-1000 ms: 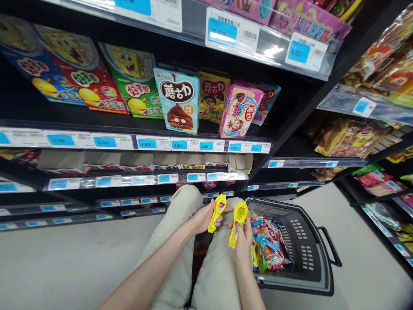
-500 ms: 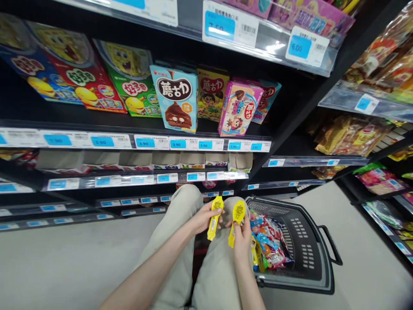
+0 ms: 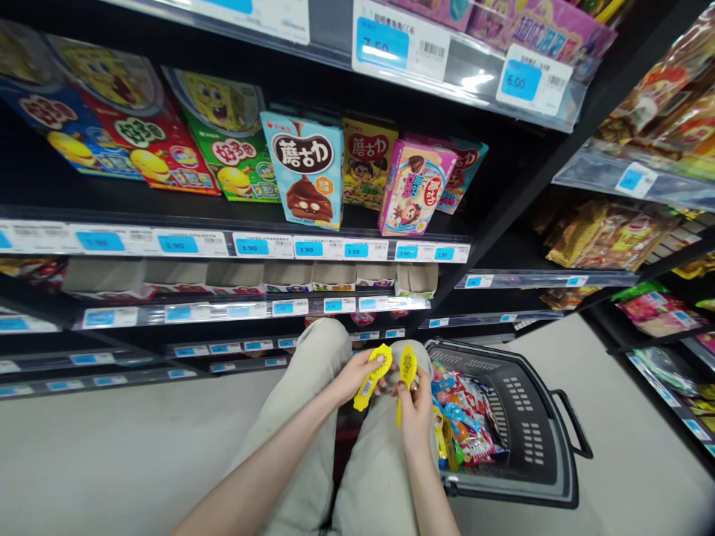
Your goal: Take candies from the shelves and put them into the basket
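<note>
My left hand is closed on a yellow spoon-shaped candy packet, its thumb lying over the wide upper end. This packet slants, top to the right, and a pale barcode label shows on its narrow part. Just to the right, my right hand pinches a second yellow packet of like shape by its lower part, with dark print facing up. Both packets are held over my knees, close together but apart. What is inside them cannot be seen.
A dark shopping basket stands on the floor by my right leg, with several colourful candy packs inside. Ahead, a black shelf carries boxed snacks, including a light blue box and a pink box. Small open cartons line the shelf below.
The left packet has tilted, its top swinging right and its lower end left. The right packet has turned narrower to view and shifted slightly left, closer to the other.
</note>
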{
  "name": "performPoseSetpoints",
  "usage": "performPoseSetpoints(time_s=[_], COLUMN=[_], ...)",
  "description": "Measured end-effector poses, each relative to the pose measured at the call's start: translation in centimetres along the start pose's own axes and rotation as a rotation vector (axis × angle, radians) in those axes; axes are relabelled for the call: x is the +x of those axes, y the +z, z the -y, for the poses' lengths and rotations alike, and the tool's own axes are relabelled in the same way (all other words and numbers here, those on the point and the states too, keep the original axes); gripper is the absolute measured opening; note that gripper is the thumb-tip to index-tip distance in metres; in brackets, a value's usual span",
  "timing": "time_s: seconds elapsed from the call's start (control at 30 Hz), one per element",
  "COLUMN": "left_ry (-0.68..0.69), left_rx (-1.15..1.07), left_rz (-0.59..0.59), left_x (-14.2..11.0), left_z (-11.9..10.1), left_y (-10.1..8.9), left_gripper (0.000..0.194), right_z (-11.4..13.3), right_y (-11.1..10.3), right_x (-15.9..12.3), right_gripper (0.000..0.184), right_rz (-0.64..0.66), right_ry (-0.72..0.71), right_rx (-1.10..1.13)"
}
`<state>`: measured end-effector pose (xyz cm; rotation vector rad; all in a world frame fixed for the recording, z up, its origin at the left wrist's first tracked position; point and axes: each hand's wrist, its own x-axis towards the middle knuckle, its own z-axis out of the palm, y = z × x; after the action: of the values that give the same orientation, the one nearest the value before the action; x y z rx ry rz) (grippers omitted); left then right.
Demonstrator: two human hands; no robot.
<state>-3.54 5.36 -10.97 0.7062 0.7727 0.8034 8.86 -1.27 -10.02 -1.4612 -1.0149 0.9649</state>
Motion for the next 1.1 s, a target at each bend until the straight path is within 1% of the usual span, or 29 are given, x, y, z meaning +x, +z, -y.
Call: performPoseSetpoints(time_s=[0.27,0.43,0.53,0.63,0.73,0.83,0.9,1.0,1.1], left_ry=[0.013,0.003,-0.013,-0.075,-0.052,-0.004,-0.001,-0.022,-0.025], left_rx=[-0.017,-0.041,-0.174,-0.383,-0.474,-0.432,-0.365,-0.261,-0.193], left_rz=[-0.025,-0.044,-0.028,0.037,0.067,0.048,0.032,0.031,0.003], left_x=[0.22,0.09,0.00,0.02,0.08,0.05,-0.05,-0.23,-0.27], left_z=[0.03,-0.20,-0.49,-0.73,-0.79,-0.70,-0.65,-0.69,-0.80], left_y=[-0.34,-0.11,-0.03,-0.22,-0.50,-0.63,-0.61,-0.53,-0.57], left_gripper=[0.037,0.038,0.038,0.041,0.032,0.022,0.018,0.021,0.026], right_z=[-0.14,-0.03,0.15,0.31,0.42,0.44,0.42,0.41,0.47], right_y=[0.03,0.07,0.14,0.16,0.12,0.07,0.07,0.10,0.10], right_x=[0.04,0.07,0.05,0.04,0.03,0.00,-0.04,-0.07,-0.07], right_gripper=[0.042,0.039,0.039,0.040,0.037,0.037,0.039,0.040,0.038], right_rz=[-0.010,-0.016,-0.016,-0.010,-0.008,-0.013,-0.021,-0.021,-0.030], right_ry=[-0.022,-0.018,-0.013,-0.022,-0.036,-0.025,-0.009,-0.002,-0.024], right_rx=[-0.035,-0.046,-0.038,-0.039,-0.063,-0.080,-0.074,-0.047,-0.038])
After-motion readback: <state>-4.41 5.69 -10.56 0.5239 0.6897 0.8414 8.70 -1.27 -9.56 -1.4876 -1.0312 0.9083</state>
